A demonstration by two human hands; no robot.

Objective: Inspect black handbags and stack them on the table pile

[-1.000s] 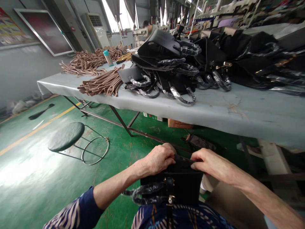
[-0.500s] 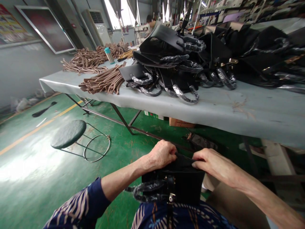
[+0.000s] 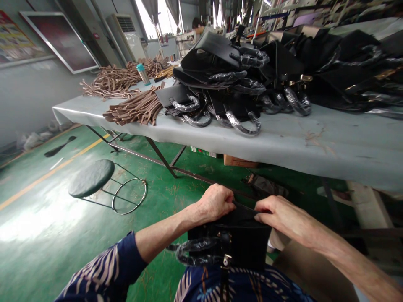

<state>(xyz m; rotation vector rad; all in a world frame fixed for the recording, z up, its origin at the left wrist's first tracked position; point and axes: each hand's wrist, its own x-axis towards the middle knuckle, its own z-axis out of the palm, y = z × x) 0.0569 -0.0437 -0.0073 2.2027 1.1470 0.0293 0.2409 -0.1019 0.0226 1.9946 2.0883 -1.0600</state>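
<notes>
A black handbag (image 3: 248,247) rests against my lap, its plastic-wrapped handle (image 3: 198,253) sticking out to the left. Gold-coloured metal fittings and a dark strap show on its near side. My left hand (image 3: 218,202) pinches the bag's far upper edge, fingers curled over it. A short way to the right, my right hand (image 3: 277,214) grips the same edge between thumb and fingers. Between both hands the black edge is stretched. The inside of the bag and the fingertips are partly hidden.
Ahead stands a long table (image 3: 277,147) under a grey cover. Black bags (image 3: 217,63) with wrapped handles are heaped on it, beside bundles of brown strips (image 3: 135,107) and a teal-capped bottle (image 3: 143,74). A round stool (image 3: 92,178) is on the green floor at left.
Both hands keep their hold on the bag's edge and have hardly moved. The view has shifted very slightly.
</notes>
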